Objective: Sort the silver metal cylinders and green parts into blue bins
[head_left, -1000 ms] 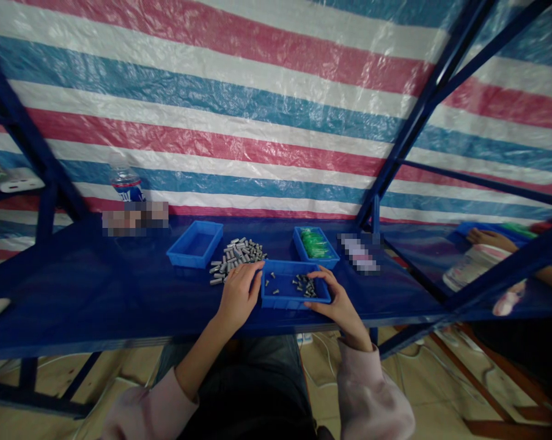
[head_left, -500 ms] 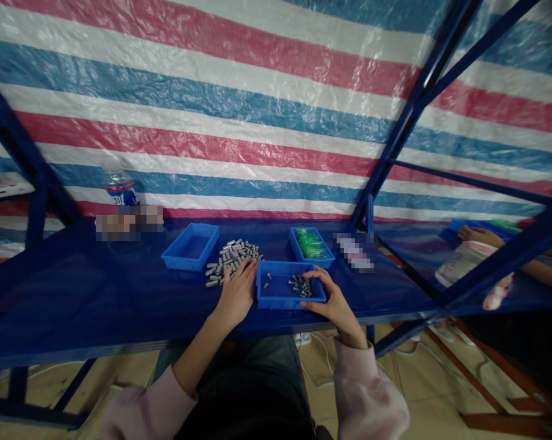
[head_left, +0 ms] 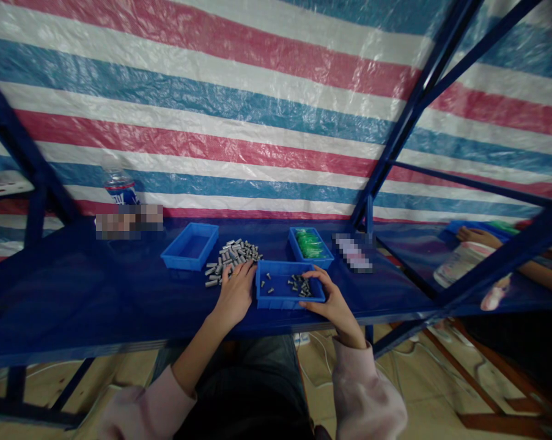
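A blue plastic tray (head_left: 276,302) stands at the front of the table with small dark screws (head_left: 299,285) inside, most in its right half and a few at the left. My right hand (head_left: 329,299) grips the tray's right end, fingers over the rim and thumb at the front. My left hand (head_left: 236,292) lies palm down by the tray's left wall, fingers stretched toward a heap of grey metal cylinders (head_left: 230,253). Its fingertips reach the heap's near edge; what lies under the palm is hidden.
A second blue tray (head_left: 169,260) stands left of the heap. Behind my tray, another tray (head_left: 329,261) holds green plastic-wrapped pieces (head_left: 310,244). A bottle (head_left: 122,190) stands at the back left. At right, a co-worker's hand (head_left: 480,235) shows beyond blue frame bars (head_left: 395,143).
One more screw lies in the left part of the tray, and the loose ones there have shifted a little. Both hands stay almost where they were.
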Demonstrator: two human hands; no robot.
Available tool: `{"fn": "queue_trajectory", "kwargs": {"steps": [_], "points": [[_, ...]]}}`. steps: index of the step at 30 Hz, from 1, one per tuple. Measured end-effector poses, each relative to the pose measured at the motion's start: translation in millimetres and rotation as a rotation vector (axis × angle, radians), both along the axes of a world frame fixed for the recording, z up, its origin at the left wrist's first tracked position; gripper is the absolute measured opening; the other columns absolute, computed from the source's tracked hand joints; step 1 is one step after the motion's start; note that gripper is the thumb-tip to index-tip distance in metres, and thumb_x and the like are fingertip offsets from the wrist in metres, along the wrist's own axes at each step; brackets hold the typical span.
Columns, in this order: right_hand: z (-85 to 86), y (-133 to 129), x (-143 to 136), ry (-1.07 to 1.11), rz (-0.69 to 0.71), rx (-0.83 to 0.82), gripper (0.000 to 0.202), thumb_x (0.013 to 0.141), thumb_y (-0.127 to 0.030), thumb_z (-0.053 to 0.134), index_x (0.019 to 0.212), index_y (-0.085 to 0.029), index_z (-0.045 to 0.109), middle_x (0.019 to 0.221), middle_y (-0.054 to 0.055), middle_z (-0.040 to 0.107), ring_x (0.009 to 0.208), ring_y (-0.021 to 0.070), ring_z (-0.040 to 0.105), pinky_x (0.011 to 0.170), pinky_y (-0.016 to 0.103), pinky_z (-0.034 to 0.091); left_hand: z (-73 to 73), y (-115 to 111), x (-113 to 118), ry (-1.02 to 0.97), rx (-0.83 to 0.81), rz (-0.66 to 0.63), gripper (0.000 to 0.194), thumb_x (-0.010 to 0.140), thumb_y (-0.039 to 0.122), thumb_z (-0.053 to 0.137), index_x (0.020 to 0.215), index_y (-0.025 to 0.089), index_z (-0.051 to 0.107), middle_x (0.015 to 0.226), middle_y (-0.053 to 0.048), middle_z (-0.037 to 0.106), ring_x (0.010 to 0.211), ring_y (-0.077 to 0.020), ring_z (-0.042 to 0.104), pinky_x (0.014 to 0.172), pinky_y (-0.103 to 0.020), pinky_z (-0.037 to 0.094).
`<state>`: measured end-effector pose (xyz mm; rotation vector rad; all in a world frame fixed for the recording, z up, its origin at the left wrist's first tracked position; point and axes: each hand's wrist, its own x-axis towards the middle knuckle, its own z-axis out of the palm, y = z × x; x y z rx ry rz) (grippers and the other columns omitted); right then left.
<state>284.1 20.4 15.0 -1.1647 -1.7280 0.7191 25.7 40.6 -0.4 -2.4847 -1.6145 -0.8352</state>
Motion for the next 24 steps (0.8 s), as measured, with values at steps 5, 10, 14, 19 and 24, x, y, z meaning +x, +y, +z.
{"fn": "queue_trajectory", "kwargs": {"steps": [5,10,14,19,24], "points": [[0.0,-0.1,0.1,0.000,0.003,-0.003,0.052,0.060,-0.036,0.083,0.105,-0.025,0.061,0.129,0.009,0.052,0.137,0.0326,0.031,0.110,0.047,0.030,-0.4,-1.4,1.4,-0.046,-0.001,0.013,0.044,0.082,0.002,0.039,0.120,0.019,0.056,0.123,-0.013,0.063,0.116,-0.0269,0.056,0.106,-0.055,0.025],[-1.5,0.0,0.8,-0.001,0.002,0.007,0.052,0.060,-0.037,0.083,0.106,-0.026,0.061,0.128,0.008,0.053,0.137,0.0326,0.032,0.110,0.047,0.031,3.4,-4.0,2.6,-0.029,0.022,0.039,0.040,0.082,0.002,0.040,0.113,0.018,0.058,0.107,-0.010,0.067,0.106,-0.0269,0.060,0.104,-0.053,0.028],[-2.7,0.5,1.3,-0.001,0.000,0.012,0.053,0.060,-0.037,0.083,0.106,-0.026,0.061,0.128,0.008,0.053,0.137,0.0325,0.033,0.110,0.047,0.031,4.7,-5.0,2.6,-0.012,0.009,0.051,0.038,0.084,0.003,0.040,0.114,0.017,0.058,0.106,-0.010,0.065,0.105,-0.0266,0.060,0.104,-0.052,0.028],[-3.4,1.4,1.6,-0.007,0.005,0.025,0.052,0.060,-0.037,0.083,0.106,-0.026,0.061,0.125,0.008,0.055,0.136,0.0319,0.034,0.110,0.047,0.031,5.1,-4.8,2.8,0.024,-0.012,0.058,0.037,0.084,0.003,0.040,0.112,0.018,0.060,0.101,-0.009,0.063,0.102,-0.0266,0.060,0.102,-0.053,0.029],[-3.4,2.0,1.8,-0.008,0.001,0.038,0.052,0.059,-0.038,0.083,0.105,-0.026,0.062,0.122,0.007,0.057,0.135,0.0318,0.035,0.110,0.046,0.031,4.0,-4.2,2.3,0.016,-0.017,0.066,0.034,0.084,0.004,0.041,0.106,0.020,0.061,0.100,-0.009,0.062,0.102,-0.0249,0.059,0.102,-0.051,0.029]]}}
